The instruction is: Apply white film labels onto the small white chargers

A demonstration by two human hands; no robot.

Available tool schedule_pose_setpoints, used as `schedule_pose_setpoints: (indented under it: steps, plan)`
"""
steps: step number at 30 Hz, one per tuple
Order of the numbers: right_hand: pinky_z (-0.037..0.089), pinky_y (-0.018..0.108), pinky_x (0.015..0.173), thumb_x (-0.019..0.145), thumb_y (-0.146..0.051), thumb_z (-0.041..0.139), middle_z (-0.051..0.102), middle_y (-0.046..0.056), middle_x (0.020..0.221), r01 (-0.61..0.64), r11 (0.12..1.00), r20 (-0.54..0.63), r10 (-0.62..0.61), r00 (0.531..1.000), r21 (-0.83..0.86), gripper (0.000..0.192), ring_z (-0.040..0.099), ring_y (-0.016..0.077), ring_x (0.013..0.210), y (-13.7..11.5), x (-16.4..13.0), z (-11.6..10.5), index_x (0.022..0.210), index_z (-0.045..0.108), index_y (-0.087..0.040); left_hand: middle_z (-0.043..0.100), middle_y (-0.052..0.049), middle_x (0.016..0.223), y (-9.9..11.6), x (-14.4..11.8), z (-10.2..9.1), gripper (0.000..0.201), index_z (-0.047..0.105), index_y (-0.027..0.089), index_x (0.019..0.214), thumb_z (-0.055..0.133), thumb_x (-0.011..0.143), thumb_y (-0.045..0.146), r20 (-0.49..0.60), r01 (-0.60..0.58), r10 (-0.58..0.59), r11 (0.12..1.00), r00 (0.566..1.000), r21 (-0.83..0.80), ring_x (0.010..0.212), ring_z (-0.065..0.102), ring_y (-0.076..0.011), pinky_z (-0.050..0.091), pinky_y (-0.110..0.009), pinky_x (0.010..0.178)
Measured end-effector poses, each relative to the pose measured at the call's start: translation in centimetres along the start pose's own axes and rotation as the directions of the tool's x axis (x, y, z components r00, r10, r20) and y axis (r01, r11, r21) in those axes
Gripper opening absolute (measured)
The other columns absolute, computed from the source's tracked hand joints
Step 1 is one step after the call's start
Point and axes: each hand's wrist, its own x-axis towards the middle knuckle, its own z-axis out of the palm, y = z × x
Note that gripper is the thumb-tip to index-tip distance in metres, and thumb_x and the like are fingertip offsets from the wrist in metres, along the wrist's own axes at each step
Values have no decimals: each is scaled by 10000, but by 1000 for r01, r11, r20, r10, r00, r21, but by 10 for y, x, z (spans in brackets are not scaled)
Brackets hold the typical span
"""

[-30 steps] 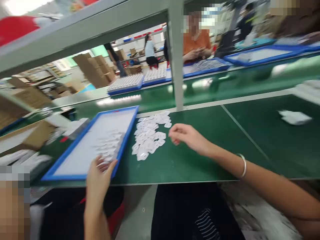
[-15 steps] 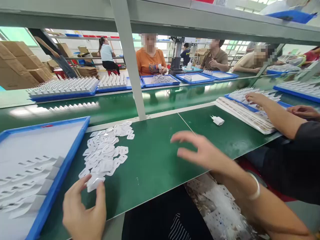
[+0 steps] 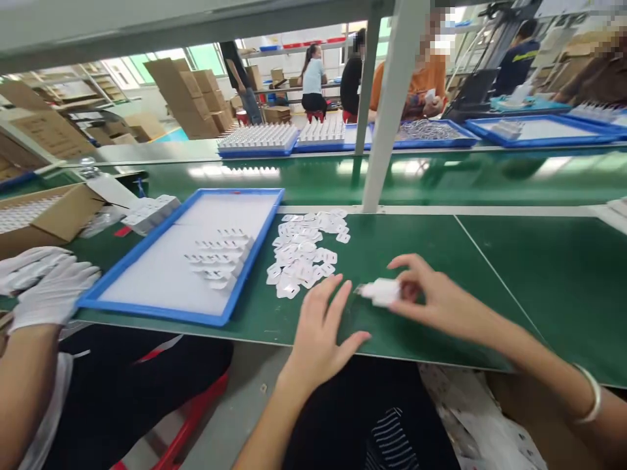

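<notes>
White plug [image 3: 385,292] pinched by right hand [image 3: 434,295] above green table [image 3: 416,235], near left hand [image 3: 323,333], fingers spread apart. Plug could be dropped through slack pinch; white tags [image 3: 298,254] could be scattered if brushed.

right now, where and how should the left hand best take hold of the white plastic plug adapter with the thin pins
Probably by the exposed sides of the adapter's blocky white body, coming from the near left. The thin pins point left, toward the open left hand, so thumb and fingers would best straddle them; the right hand covers the opposite end.
</notes>
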Motion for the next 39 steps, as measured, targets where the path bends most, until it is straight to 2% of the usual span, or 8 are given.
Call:
schedule_pose_setpoints:
  steps: [5,8,13,17,25,30,35,39]
  plan:
    - [499,288,683,957,-457,521,680,38,919,11,975,431,-110,896,224,328,630,165,782,-48,64,44,1154,517,-195,669,-93,1086,-4,-6,9,356,533,239,1261,599,920,319,-13,379,-424,822,906,-424,927,656,-217,550,-355,808]
    - [474,275,701,954,-445,518,680,56,953,14,1000,223,-13,975,-3,287,620,166,831,-39,119,47,1004,592,-173,627,-56,983,-11,-7,11,351,573,225,1176,667,880,388,-104,453,-621,666,777,-592,806,603,-162,513,-285,719]
    - [438,306,697,904,-423,625,675,62,855,-70,973,117,97,988,-219,274,617,204,817,-35,180,79,822,630,-161,580,-7,927,-5,-1,10,327,608,240,1133,724,844,341,-73,455,-637,621,767,-638,764,531,-108,463,-206,689]
    - [519,354,773,923,-389,650,665,60,973,-138,945,74,166,983,-295,253,632,188,858,-40,197,97,979,644,-142,533,22,855,-2,2,6,304,602,253,1115,721,849,339,31,489,-650,539,759,-686,714,476,-87,427,-178,646]
    - [445,299,738,907,-227,580,632,19,765,-104,984,71,115,991,-144,204,580,153,702,-31,169,70,993,734,-126,496,31,818,-6,6,5,298,583,237,1084,716,856,375,174,546,-676,387,716,-743,688,425,-83,370,-186,606]
    - [435,282,662,930,-309,494,599,23,779,-160,983,218,136,966,94,423,509,135,640,-38,113,56,1260,697,-140,583,-7,1009,-6,7,6,290,604,231,1078,740,840,326,149,487,-628,408,763,-772,851,518,-113,428,-207,742]
    - [421,275,713,912,-306,536,598,69,998,-384,753,514,71,855,534,369,437,139,754,-39,71,58,1179,756,-179,648,-14,1015,-5,13,0,273,601,213,1037,760,820,262,231,470,-563,328,794,-819,939,592,-138,466,-229,825]
    - [424,296,746,894,-301,547,570,75,1120,-417,699,451,151,880,580,390,448,156,806,-31,64,63,1221,745,-227,666,-24,1017,-3,16,-6,231,603,197,989,756,820,234,284,506,-545,314,789,-803,952,604,-146,470,-233,825]
